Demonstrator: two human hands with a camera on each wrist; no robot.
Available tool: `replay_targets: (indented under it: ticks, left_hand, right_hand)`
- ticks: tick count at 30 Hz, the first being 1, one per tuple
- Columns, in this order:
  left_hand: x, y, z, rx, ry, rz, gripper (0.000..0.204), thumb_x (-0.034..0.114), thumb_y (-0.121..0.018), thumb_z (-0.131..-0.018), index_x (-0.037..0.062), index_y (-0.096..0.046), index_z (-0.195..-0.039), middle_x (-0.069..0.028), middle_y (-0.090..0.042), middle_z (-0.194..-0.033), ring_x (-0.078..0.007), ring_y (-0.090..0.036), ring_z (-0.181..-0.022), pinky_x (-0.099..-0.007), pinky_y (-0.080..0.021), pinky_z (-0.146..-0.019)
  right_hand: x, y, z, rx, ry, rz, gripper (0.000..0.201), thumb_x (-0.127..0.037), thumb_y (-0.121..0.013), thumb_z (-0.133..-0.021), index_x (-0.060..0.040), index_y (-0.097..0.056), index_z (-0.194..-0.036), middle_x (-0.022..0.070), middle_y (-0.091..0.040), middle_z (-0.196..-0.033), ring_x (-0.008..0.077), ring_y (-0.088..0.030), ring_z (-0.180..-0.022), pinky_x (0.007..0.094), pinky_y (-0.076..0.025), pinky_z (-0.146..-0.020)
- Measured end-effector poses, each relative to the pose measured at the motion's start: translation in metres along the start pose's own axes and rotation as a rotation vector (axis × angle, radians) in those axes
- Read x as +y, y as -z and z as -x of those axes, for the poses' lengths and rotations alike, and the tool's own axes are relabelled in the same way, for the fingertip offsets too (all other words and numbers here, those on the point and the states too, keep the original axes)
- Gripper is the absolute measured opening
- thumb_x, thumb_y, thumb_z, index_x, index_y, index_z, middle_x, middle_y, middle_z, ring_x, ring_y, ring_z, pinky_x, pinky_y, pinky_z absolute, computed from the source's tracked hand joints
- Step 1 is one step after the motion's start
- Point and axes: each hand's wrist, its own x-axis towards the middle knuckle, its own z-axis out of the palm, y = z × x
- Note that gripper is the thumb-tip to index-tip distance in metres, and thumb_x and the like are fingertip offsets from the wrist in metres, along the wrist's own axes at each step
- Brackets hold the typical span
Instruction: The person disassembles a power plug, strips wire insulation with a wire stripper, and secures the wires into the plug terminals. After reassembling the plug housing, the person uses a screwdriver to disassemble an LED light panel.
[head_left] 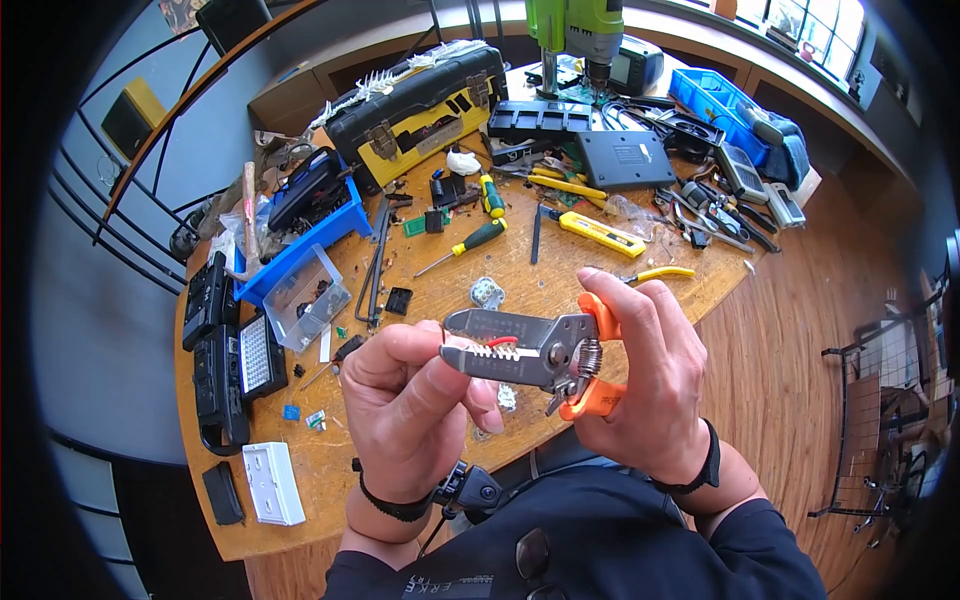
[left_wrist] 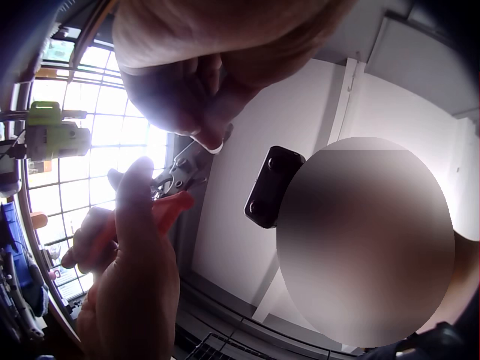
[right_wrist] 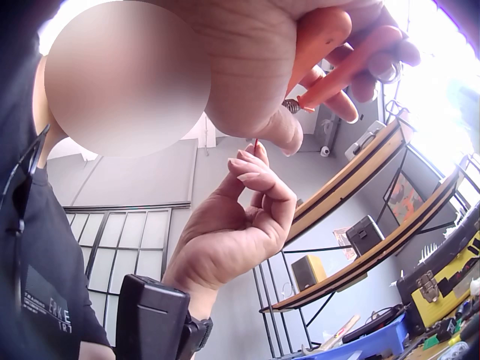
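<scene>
My right hand [head_left: 652,385] grips a wire stripper [head_left: 560,352] by its orange handles, and its metal jaws point left, standing apart. A short red wire [head_left: 503,342] lies between the notched jaws. Close to the tool's tips, my left hand [head_left: 400,395] pinches with thumb and forefinger. The right wrist view shows the red wire [right_wrist: 256,144] rising from the left hand's [right_wrist: 240,217] fingertips. Orange handles [right_wrist: 349,67] cross the right palm in that view, with a spring between them. Both hands are raised above the wooden table [head_left: 400,270].
Behind the hands lie green-and-yellow screwdrivers [head_left: 480,238], a yellow utility knife [head_left: 602,234] and hex keys [head_left: 374,270]. A black-and-yellow toolbox [head_left: 420,120] and a green drill press [head_left: 575,40] stand at the back. On the left are a blue bin [head_left: 310,245] and a white box [head_left: 272,484].
</scene>
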Motion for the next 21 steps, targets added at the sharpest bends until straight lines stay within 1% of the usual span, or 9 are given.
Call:
replay_targets:
  ticks: [8, 12, 14, 15, 18, 20, 21]
  left_hand:
    - [0.001, -0.003, 0.0, 0.008, 0.014, 0.008, 0.01, 0.007, -0.062, -0.086, -0.0002, -0.058, -0.091, -0.0148, -0.061, -0.073, -0.0205, -0.062, -0.06, -0.0276, -0.05, -0.05]
    - [0.0, -0.004, -0.001, -0.021, 0.017, -0.041, 0.012, 0.008, -0.061, -0.087, -0.0011, -0.055, -0.092, -0.0153, -0.062, -0.074, -0.0203, -0.062, -0.06, -0.0282, -0.051, -0.052]
    - [-0.001, -0.01, 0.0, 0.022, -0.01, -0.143, 0.016, 0.009, -0.06, -0.088, -0.0026, -0.051, -0.096, -0.015, -0.062, -0.073, -0.0192, -0.062, -0.058, -0.0282, -0.052, -0.053]
    - [-0.001, -0.01, 0.0, 0.022, -0.011, -0.143, 0.016, 0.009, -0.06, -0.088, -0.0026, -0.051, -0.096, -0.015, -0.062, -0.073, -0.0192, -0.062, -0.058, -0.0282, -0.052, -0.053]
    - [0.001, -0.009, 0.002, -0.013, -0.003, -0.215, 0.02, 0.011, -0.059, -0.089, -0.0039, -0.05, -0.098, -0.0143, -0.063, -0.071, -0.0168, -0.061, -0.057, -0.026, -0.051, -0.051]
    - [0.002, -0.007, 0.004, -0.065, -0.004, -0.297, 0.02, 0.013, -0.058, -0.089, -0.0037, -0.05, -0.097, -0.0134, -0.062, -0.068, -0.0127, -0.058, -0.054, -0.0227, -0.046, -0.048]
    - [0.003, -0.006, 0.005, -0.065, -0.004, -0.297, 0.02, 0.013, -0.058, -0.089, -0.0037, -0.05, -0.097, -0.0134, -0.062, -0.068, -0.0127, -0.058, -0.054, -0.0227, -0.046, -0.048]
  right_hand:
    - [0.0, -0.001, 0.0, 0.018, 0.001, 0.005, 0.051, -0.025, -0.075, -0.069, -0.0014, -0.054, -0.11, 0.0085, -0.046, -0.071, 0.025, -0.05, -0.06, 0.0351, -0.04, -0.054]
    - [0.001, -0.001, -0.001, 0.024, 0.011, 0.002, 0.043, -0.025, -0.074, -0.07, -0.0024, -0.055, -0.101, 0.008, -0.045, -0.068, 0.0242, -0.049, -0.056, 0.035, -0.039, -0.05]
    - [0.001, 0.0, -0.001, 0.02, 0.014, 0.005, 0.04, -0.024, -0.074, -0.07, -0.0028, -0.055, -0.099, 0.0079, -0.045, -0.068, 0.0241, -0.048, -0.055, 0.035, -0.038, -0.049]
    - [0.002, 0.0, -0.002, 0.014, 0.016, -0.003, 0.037, -0.023, -0.074, -0.07, -0.003, -0.055, -0.096, 0.0079, -0.045, -0.067, 0.0241, -0.048, -0.054, 0.0348, -0.038, -0.048]
    - [0.003, 0.0, -0.001, -0.002, 0.013, -0.02, 0.034, -0.021, -0.074, -0.069, -0.0033, -0.054, -0.09, 0.0082, -0.045, -0.066, 0.0245, -0.049, -0.053, 0.0346, -0.038, -0.047]
    - [0.004, 0.0, 0.0, -0.012, 0.009, -0.03, 0.032, -0.02, -0.074, -0.069, -0.0035, -0.053, -0.087, 0.0085, -0.045, -0.066, 0.0248, -0.049, -0.052, 0.0346, -0.038, -0.047]
    - [0.005, 0.0, 0.0, -0.028, 0.004, -0.038, 0.032, -0.019, -0.074, -0.068, -0.0035, -0.053, -0.086, 0.0087, -0.045, -0.066, 0.0255, -0.049, -0.053, 0.0347, -0.038, -0.047]
